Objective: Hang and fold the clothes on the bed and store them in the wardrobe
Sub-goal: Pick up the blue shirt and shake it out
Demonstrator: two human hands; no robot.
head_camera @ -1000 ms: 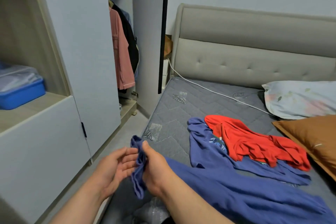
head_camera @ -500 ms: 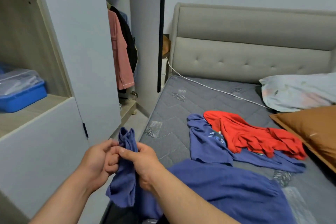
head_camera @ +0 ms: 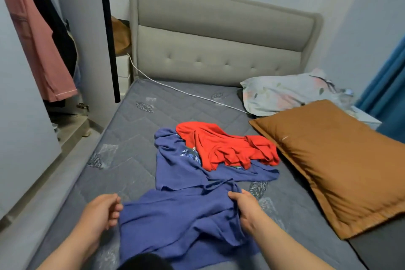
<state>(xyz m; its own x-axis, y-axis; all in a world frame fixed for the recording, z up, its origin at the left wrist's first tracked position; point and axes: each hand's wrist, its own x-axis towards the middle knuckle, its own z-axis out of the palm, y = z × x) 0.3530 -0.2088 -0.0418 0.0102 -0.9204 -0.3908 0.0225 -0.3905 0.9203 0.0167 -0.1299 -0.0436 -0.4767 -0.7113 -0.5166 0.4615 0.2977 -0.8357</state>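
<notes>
- Wardrobe (head_camera: pixel 26 138), far left: matte pale panels, open. A pink shirt (head_camera: pixel 37 35) and a black garment (head_camera: pixel 60 26) hang inside, both with the long axis vertical.
- Wardrobe door (head_camera: pixel 87 39): stands open by the bed's head-left corner, with a black strip down its edge.
- Left hand (head_camera: pixel 100 215): fingers curled onto the left edge of the blue garment, gripping it near the bed's near-left edge.
- Blue garment (head_camera: pixel 182 221): soft knit, wrinkled, lying on the mattress (head_camera: pixel 131 138) at the near edge. It is spread between both hands, long axis left-right across the bed, with folds bunching toward the right hand.
- Mattress: grey, quilted in a chevron pattern, with leaf patches. The padded headboard (head_camera: pixel 219 35) is beige and button-tufted. A white cable (head_camera: pixel 186 92) runs diagonally across the head end.
- Printed blue top (head_camera: pixel 179 166): mid-bed, flat-ish, long axis near to far, touching the held garment's far edge.
- Red garment (head_camera: pixel 223 147): crumpled heap overlapping the printed top's right side.
- Right hand (head_camera: pixel 245 208): clenched on a gather of the blue garment's right end.
- Floral pillow (head_camera: pixel 291 92): head-right corner, rumpled.
- Brown pillow (head_camera: pixel 333 160): smooth and rectangular, along the right edge, long axis near to far.
- Blue curtain (head_camera: pixel 388 94): far right.
</notes>
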